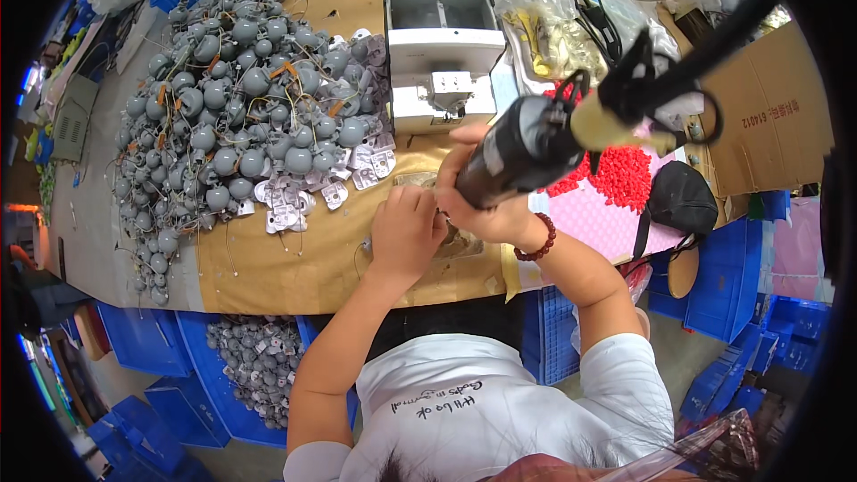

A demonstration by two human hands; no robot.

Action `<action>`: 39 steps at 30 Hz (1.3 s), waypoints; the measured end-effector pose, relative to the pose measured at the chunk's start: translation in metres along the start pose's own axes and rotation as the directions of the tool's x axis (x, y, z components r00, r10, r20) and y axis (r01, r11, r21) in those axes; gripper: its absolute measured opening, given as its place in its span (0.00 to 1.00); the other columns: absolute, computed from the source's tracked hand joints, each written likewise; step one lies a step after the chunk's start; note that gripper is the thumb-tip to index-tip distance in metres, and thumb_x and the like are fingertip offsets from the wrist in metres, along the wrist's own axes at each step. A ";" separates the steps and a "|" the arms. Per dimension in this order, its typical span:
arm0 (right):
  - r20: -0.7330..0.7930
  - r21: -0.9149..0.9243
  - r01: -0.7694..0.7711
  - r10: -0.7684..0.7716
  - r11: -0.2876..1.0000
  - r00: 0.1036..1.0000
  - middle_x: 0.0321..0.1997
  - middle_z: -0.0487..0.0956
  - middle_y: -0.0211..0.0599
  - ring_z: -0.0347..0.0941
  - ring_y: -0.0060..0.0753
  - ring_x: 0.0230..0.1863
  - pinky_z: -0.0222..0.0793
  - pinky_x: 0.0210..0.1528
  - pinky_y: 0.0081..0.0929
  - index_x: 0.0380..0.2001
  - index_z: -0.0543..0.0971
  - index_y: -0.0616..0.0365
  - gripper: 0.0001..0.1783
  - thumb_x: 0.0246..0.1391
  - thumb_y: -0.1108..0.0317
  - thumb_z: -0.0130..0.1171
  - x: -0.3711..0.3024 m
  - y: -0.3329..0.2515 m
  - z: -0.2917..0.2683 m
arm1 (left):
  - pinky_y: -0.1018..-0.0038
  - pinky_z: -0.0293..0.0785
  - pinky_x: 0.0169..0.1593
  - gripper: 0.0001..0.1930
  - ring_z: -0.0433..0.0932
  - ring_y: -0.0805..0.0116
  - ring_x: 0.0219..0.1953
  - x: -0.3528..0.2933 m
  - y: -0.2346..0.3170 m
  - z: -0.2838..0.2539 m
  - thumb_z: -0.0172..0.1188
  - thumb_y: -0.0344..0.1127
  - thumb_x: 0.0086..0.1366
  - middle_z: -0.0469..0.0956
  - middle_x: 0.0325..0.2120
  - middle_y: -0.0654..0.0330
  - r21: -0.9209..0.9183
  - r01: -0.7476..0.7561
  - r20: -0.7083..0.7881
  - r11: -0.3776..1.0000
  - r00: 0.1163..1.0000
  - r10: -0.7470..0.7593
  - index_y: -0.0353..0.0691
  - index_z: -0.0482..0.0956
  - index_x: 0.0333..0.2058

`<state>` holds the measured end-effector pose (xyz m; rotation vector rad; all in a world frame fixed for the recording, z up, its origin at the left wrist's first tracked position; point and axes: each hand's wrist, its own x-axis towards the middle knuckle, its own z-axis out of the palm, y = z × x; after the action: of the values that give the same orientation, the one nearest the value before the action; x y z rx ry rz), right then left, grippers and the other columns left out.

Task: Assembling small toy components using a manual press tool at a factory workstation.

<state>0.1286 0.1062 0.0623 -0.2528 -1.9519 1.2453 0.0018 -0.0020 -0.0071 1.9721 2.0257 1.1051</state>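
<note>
My right hand (489, 217) is wrapped round a black electric screwdriver (511, 159), which tilts down toward the table and hangs from a black arm. Close beside it, my left hand (406, 230) rests with fingers curled down at the tabletop. Whatever the left fingers hold is hidden beneath them. Just beyond both hands stands a white box-shaped machine (446, 46) with an open tray at its back. To the left lies a large heap of grey ball-shaped parts (234, 116) with thin wires. White plastic bases (287, 203) lie along its near edge.
Small red pieces (620, 180) are heaped on a pink sheet (580, 217) at the right. A black cloth item (683, 201) lies near that edge, before a cardboard box (772, 116). Clear bags (544, 36) fill the back right. Below the table, a blue bin (201, 353) holds more grey parts.
</note>
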 end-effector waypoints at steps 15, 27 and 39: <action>0.123 -0.076 0.088 -0.078 0.993 0.989 0.36 0.79 0.34 0.77 0.25 0.34 0.75 0.39 0.26 0.61 0.65 0.52 0.36 0.50 0.82 0.66 -0.005 -0.009 0.002 | 0.59 0.70 0.41 0.15 0.73 0.54 0.42 0.004 0.005 -0.008 0.69 0.33 0.52 0.72 0.34 0.60 -0.123 0.017 0.007 0.992 1.000 -0.017 0.43 0.75 0.38; 0.076 -0.072 0.055 -0.050 0.996 0.996 0.35 0.78 0.32 0.76 0.26 0.37 0.74 0.42 0.27 0.55 0.67 0.54 0.32 0.48 0.84 0.66 -0.014 -0.003 0.005 | 0.56 0.71 0.44 0.20 0.72 0.48 0.42 0.001 0.000 -0.002 0.70 0.30 0.49 0.72 0.37 0.56 -0.190 0.022 -0.005 0.982 1.000 -0.024 0.43 0.73 0.42; -0.380 0.257 -0.336 0.415 0.906 0.827 0.27 0.79 0.31 0.77 0.23 0.30 0.73 0.36 0.23 0.58 0.69 0.68 0.29 0.52 0.76 0.64 0.027 -0.007 -0.034 | 0.59 0.71 0.57 0.22 0.72 0.50 0.54 -0.004 0.007 -0.008 0.70 0.30 0.53 0.77 0.49 0.56 -0.031 0.101 0.007 0.994 0.995 -0.101 0.38 0.79 0.49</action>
<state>0.1367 0.1402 0.0890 -0.7855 -1.4358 1.4613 0.0039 -0.0093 0.0007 1.8338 2.0678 1.1015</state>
